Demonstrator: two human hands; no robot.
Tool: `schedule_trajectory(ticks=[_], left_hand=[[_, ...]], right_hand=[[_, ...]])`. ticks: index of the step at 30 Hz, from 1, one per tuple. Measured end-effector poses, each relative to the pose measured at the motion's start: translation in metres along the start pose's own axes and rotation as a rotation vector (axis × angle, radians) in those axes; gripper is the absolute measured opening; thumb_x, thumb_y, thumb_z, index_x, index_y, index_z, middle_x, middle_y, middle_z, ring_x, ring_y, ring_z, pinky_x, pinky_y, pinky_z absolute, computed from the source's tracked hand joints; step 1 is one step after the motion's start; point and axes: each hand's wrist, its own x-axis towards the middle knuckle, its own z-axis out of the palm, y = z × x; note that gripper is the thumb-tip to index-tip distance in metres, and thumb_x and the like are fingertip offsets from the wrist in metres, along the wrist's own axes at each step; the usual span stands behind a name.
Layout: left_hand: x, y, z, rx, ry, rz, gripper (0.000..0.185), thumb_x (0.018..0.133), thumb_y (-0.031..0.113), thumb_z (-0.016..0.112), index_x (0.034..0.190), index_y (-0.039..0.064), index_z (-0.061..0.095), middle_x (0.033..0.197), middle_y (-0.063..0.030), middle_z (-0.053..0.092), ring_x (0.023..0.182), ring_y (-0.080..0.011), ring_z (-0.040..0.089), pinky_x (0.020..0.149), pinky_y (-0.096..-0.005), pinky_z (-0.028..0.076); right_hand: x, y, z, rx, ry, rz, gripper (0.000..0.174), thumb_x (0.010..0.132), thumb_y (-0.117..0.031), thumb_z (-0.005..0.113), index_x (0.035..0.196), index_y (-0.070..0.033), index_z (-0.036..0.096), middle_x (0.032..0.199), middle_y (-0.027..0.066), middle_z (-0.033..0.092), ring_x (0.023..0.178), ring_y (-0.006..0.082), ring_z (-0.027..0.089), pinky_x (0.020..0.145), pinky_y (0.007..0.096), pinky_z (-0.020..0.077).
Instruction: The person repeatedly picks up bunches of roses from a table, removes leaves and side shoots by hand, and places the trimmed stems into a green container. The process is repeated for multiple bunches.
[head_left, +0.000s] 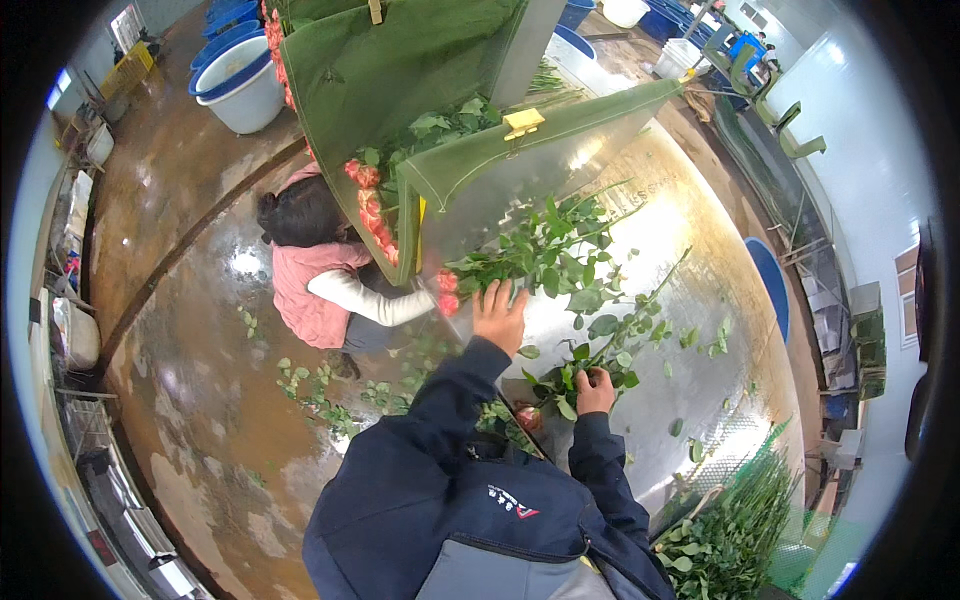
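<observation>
My left hand (498, 315) lies spread on the leafy stems of several roses on the metal table (652, 270). Two coral rose heads (448, 292) show just left of its fingers, near the table's edge. Lower right, my right hand (595, 388) has its fingers curled around the leafy stem of a rose, whose pink head (529, 417) points toward my body at the table's edge. The stem (660, 285) runs up and right from that hand. Loose leaves (688, 337) are scattered on the metal.
Green cloth (540, 139) with a yellow clip (523, 122) wraps a row of coral roses (373, 217) ahead. A person in a pink vest (311, 296) crouches at the table's left. Bundled stems (727, 525) lie by green netting at lower right. Tubs (244, 86) stand on the wet floor.
</observation>
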Motion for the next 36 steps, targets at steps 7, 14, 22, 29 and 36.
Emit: schedule_trajectory(ticks=[7,14,22,29,36], left_hand=[[0.045,-0.011,0.004,-0.033,-0.015,0.042,0.034,0.075,0.012,0.053,0.109,0.012,0.057,0.118,-0.0147,0.048,0.113,-0.0322,0.042,0.096,-0.0487,0.032],[0.056,-0.046,0.060,0.225,-0.346,-0.022,0.030,0.080,0.017,0.047,0.106,0.022,0.060,0.094,-0.0081,0.059,0.091,-0.0275,0.054,0.078,-0.0405,0.041],[0.055,-0.077,0.061,0.368,-0.335,-0.068,0.037,0.081,0.016,0.048,0.118,0.016,0.052,0.094,-0.0162,0.060,0.078,-0.0332,0.059,0.068,-0.0438,0.046],[0.065,-0.033,0.033,0.445,-0.361,0.036,0.041,0.083,0.023,0.051,0.124,0.019,0.046,0.122,-0.0104,0.050,0.112,-0.0312,0.044,0.090,-0.0474,0.034],[0.036,0.063,0.024,0.023,-0.295,0.251,0.037,0.086,0.016,0.049,0.122,0.006,0.047,0.127,-0.0182,0.042,0.117,-0.0350,0.038,0.096,-0.0450,0.032]], right_hand=[[0.016,-0.006,0.016,-0.039,0.058,-0.060,0.031,0.072,-0.028,0.064,0.090,-0.003,0.062,0.081,0.0129,0.065,0.077,0.0256,0.063,0.071,0.0335,0.0483],[0.004,-0.006,0.008,-0.011,0.169,0.045,0.030,0.074,-0.025,0.059,0.092,-0.001,0.061,0.078,0.0155,0.064,0.073,0.0283,0.063,0.069,0.0355,0.0492],[-0.009,-0.008,0.004,0.174,0.005,0.051,0.032,0.080,-0.027,0.055,0.103,-0.005,0.054,0.084,0.0182,0.062,0.079,0.0345,0.059,0.071,0.0410,0.0467],[-0.051,0.059,-0.112,0.237,0.271,0.134,0.029,0.078,-0.017,0.057,0.105,-0.005,0.055,0.085,0.0144,0.062,0.074,0.0282,0.060,0.067,0.0352,0.0477],[-0.185,0.211,-0.405,-0.743,1.124,0.424,0.035,0.077,-0.025,0.055,0.106,-0.005,0.052,0.104,0.0142,0.056,0.094,0.0337,0.051,0.080,0.0432,0.0424]])
